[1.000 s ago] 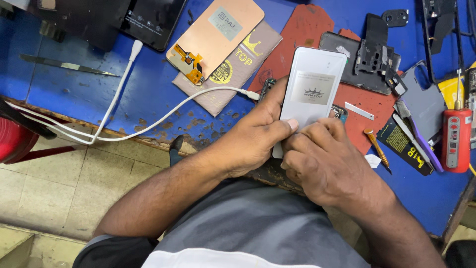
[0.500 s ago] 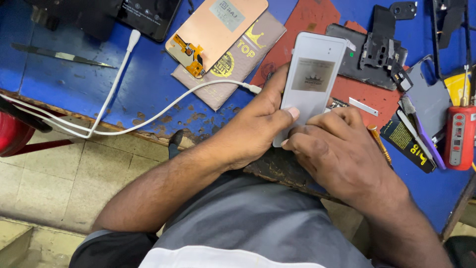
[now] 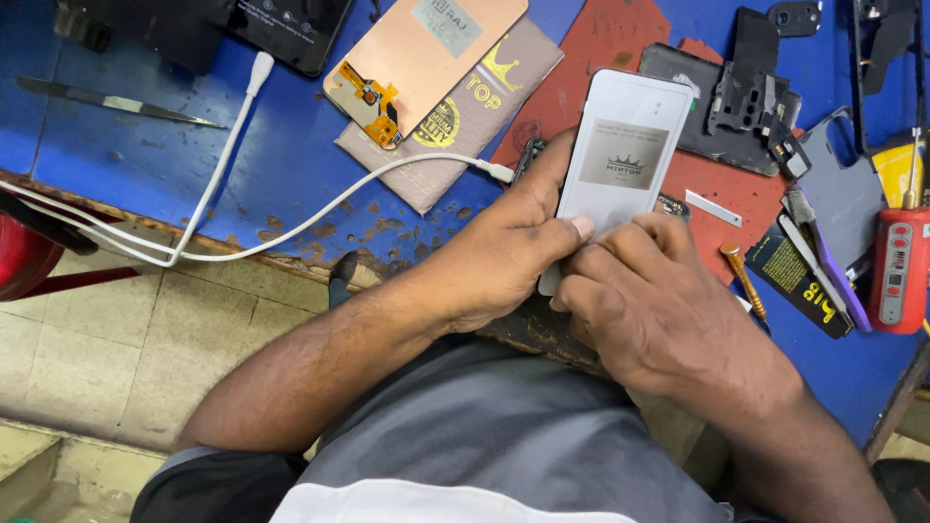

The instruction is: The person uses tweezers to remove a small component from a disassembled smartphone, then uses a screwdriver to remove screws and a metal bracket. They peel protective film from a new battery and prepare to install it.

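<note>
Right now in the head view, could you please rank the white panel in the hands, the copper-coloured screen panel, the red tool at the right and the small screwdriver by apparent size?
1. Copper-coloured screen panel and white panel: alike, and the white one is partly covered by both hands, so unranked.
2. Red tool.
3. Small screwdriver.

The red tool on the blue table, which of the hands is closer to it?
Right. The right hand sits just left of the red tool, with small parts between them. The left hand lies farther away, beyond the white panel.
</note>
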The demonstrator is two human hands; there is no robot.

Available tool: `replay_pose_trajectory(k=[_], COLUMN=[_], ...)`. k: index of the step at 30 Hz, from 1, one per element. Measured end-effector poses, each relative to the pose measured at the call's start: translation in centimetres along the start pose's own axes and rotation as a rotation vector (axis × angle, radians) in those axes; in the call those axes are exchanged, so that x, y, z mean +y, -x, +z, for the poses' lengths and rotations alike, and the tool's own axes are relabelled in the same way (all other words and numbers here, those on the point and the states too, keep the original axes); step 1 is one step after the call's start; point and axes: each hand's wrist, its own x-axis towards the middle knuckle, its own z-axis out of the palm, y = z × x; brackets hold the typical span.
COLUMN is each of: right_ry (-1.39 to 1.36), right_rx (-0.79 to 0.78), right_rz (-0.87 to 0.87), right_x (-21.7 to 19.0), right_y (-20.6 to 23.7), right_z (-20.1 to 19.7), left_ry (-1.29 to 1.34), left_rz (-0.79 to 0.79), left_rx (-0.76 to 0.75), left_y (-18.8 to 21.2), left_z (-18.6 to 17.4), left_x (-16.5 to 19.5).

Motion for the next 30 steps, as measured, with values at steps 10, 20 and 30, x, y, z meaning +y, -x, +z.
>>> replay_pose_trajectory(k=[10, 20, 30], right_ry=[-0.063, -0.062, -0.096], right_rx=[0.203, 0.218, 0.229], right_rz=[0.136, 0.148, 0.183], right_x=[0.6, 0.3, -0.2], right_y=[0.7, 1.4, 1.1], right_z=[-0.7, 0.0, 0.0], left_ry=[-0.001, -0.390, -0.428], left_rz=[0.094, 0.298, 0.273], left_rx=[-0.025, -0.038, -0.017], left_y=[0.2, 1.2, 1.3], left_z=[-0.6, -0.5, -0.3], left_x=[0.1, 0.2, 0.8])
